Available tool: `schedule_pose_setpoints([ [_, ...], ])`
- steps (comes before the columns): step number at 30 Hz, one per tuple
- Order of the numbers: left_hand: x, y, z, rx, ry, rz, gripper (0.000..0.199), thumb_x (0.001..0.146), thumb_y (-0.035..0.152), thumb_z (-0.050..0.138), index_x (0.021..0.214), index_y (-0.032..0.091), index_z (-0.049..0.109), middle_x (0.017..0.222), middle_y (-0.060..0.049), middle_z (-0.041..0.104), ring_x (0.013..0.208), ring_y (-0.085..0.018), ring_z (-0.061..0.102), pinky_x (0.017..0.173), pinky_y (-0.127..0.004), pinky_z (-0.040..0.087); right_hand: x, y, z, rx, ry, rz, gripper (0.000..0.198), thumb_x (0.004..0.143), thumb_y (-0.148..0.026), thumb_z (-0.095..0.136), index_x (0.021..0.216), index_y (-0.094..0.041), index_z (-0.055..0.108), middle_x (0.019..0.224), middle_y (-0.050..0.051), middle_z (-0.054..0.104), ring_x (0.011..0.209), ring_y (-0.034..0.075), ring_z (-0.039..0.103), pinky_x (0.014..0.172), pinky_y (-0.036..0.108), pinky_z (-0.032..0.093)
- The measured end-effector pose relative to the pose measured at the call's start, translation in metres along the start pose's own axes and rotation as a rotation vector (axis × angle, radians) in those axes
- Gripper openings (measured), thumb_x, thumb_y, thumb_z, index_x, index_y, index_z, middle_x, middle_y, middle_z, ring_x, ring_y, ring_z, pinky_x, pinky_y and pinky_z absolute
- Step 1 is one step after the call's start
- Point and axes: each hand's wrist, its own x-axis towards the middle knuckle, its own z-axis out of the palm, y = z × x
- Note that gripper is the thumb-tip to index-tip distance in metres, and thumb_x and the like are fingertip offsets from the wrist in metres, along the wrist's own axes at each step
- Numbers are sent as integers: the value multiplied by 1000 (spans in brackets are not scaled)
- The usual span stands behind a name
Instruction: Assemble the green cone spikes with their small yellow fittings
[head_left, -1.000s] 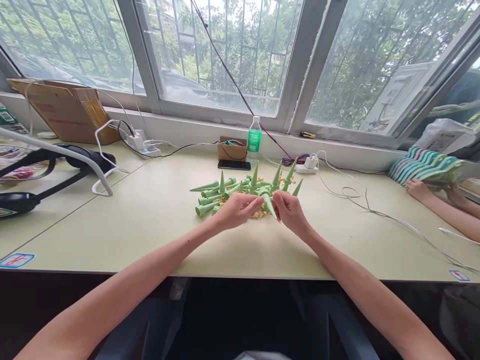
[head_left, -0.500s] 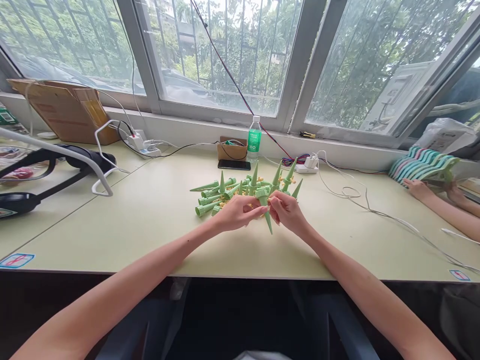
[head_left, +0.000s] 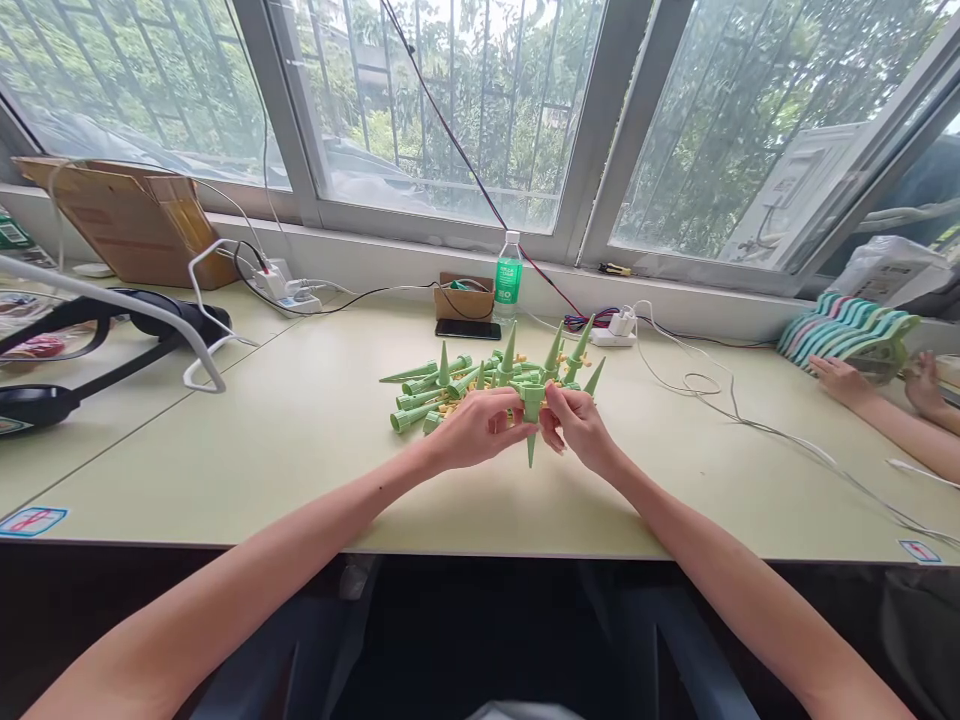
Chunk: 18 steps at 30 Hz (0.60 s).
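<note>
**Two hands on one green spike, point down**

Both our hands meet above the table (head_left: 300, 450), just in front of the heap of green spikes (head_left: 480, 385). Our left hand (head_left: 472, 428) and right hand (head_left: 581, 425) each close fingertips on the collar of a single green spike (head_left: 531, 420), held upright with its tip pointing at the tabletop. We judge a small fitting is being seated at its top. Next comes a steady pinch and a careful, aligned press or twist.
</note>
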Motion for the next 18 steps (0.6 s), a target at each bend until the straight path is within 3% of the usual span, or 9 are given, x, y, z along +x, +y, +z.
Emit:
schedule_pose_setpoints([
  [5, -1, -2, 1, 23, -35, 14, 29, 93, 41, 59, 78, 17, 60, 77, -2, 58, 58, -10, 49, 56, -23, 44, 1, 2, 0, 184, -41, 78, 56, 96, -58, 52, 56, -19, 48, 40, -6, 39, 30, 8, 37, 35, 24, 29],
  [9, -3, -8, 1, 83, -50, 71, 22, 95, 36, 56, 91, 18, 68, 80, -3, 56, 59, -10, 48, 57, -23, 42, 1, -2, 1, 189, -74, 124, 58, 95, -55, 54, 50, -19, 43, 36, -6, 36, 30, 7, 35, 35, 23, 27],
  [14, -5, -16, 4, 139, 19, 150, 25, 95, 19, 48, 107, 22, 70, 84, -3, 58, 63, -10, 48, 58, -22, 38, 0, -3, 1, 201, -118, 126, 57, 94, -51, 56, 49, -19, 42, 35, -7, 34, 30, 7, 34, 34, 22, 25],
  [18, -5, -16, 6, 172, 87, 100, 24, 92, 17, 50, 109, 21, 66, 87, -3, 63, 59, -9, 48, 57, -21, 38, 2, -2, 2, 190, -88, 95, 57, 93, -56, 56, 52, -19, 43, 37, -7, 36, 30, 7, 34, 34, 22, 26],
])
